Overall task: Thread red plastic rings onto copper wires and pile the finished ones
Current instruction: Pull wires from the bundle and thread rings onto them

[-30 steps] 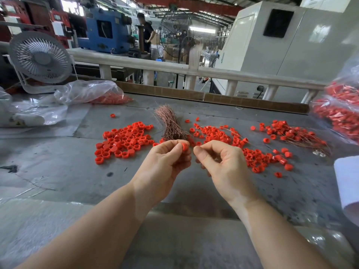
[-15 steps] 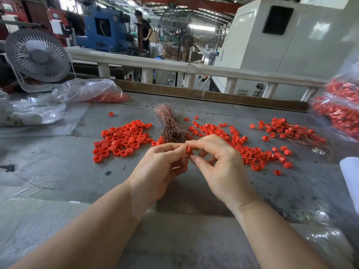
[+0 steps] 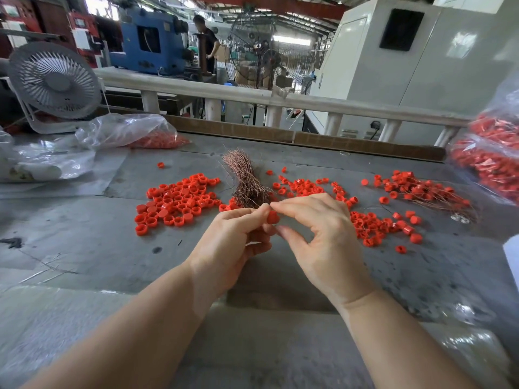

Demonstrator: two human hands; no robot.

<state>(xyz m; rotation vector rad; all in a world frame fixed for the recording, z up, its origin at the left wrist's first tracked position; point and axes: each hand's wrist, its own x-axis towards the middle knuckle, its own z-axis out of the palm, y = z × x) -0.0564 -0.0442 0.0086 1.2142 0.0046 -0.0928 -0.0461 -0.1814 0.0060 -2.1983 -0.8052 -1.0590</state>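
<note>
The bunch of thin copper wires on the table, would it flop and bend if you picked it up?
Probably it would bend. The bunch of thin copper wires is made of hair-fine strands, so each likely flexes easily. They fan out loosely at the far end, so some may slip free or splay when lifted. It looks light, and being a flat sheaf on the grey table, unlikely to roll.

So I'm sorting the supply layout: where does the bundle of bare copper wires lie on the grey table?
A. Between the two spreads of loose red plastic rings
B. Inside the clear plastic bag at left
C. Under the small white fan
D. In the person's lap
A: the bundle of bare copper wires lies on the grey table, red plastic rings spread on either side.
</note>
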